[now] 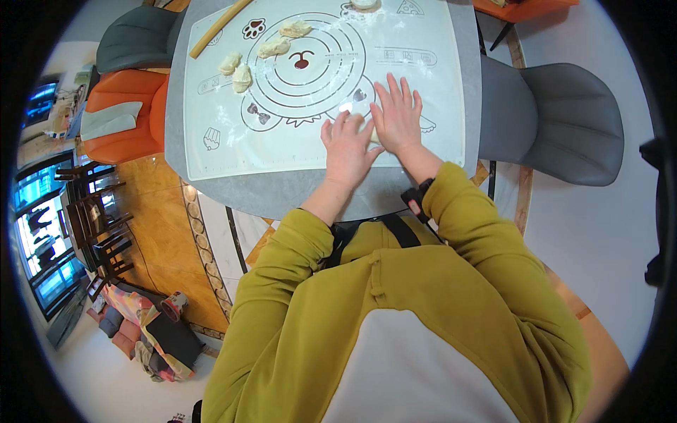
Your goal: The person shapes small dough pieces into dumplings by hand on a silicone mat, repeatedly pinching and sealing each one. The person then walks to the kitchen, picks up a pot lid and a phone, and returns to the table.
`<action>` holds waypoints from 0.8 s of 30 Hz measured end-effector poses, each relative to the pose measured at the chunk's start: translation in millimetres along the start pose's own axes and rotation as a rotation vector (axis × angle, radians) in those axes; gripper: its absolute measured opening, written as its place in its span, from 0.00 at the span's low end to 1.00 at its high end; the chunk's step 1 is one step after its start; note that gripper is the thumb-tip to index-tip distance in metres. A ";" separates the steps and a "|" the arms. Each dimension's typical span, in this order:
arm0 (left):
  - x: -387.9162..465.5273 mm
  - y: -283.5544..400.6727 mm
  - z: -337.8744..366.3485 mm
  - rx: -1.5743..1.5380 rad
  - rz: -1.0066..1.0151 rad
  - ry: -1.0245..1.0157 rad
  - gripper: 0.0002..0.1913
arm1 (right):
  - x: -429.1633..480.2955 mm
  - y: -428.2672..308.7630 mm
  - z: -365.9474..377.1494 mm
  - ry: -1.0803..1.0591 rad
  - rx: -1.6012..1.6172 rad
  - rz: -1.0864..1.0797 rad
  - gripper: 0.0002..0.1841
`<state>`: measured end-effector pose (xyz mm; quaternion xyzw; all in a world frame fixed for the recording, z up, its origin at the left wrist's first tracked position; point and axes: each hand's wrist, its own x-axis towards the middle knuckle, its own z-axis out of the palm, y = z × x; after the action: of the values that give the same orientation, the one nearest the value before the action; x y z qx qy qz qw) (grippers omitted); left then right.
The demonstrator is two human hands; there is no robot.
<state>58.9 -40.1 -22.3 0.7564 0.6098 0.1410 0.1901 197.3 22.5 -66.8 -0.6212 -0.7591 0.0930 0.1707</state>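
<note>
My left hand (pixel 347 148) is over the near part of a white silicone baking mat (pixel 328 153), its fingers bent and spread. Beside it, my right hand (pixel 398 113) lies nearly flat, palm down, with the fingers apart. A small bit of pale dough (pixel 375 136) shows between the two hands; most of it is hidden, so I cannot tell whether the left fingers grip it. Farther off on the mat are several dough pieces: a pair at the left, one a lump (pixel 241 79), and two longer ones, including a piece (pixel 274 48) on the printed rings.
A wooden rolling pin (pixel 219 29) lies across the mat's far left corner. At the far edge stands a white round container (pixel 364 4), partly cut off. Loose flour dusts the mat. Grey chairs (pixel 574 124) and an orange chair (pixel 124 116) flank the grey table (pixel 254 195).
</note>
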 end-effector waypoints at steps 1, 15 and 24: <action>2.5 -1.8 3.2 -0.038 0.006 0.092 0.27 | 3.0 0.2 0.9 0.072 0.015 -0.015 0.28; 23.9 0.9 19.0 -0.155 -0.005 0.130 0.31 | 11.8 1.9 -0.3 0.103 0.148 -0.039 0.30; 18.9 -2.2 5.0 -0.037 0.066 -0.115 0.38 | 14.0 11.9 -1.3 0.094 0.171 -0.072 0.30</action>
<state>63.2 -21.8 -28.2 0.7793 0.5699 0.1148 0.2340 206.3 38.6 -67.8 -0.5805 -0.7612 0.1221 0.2619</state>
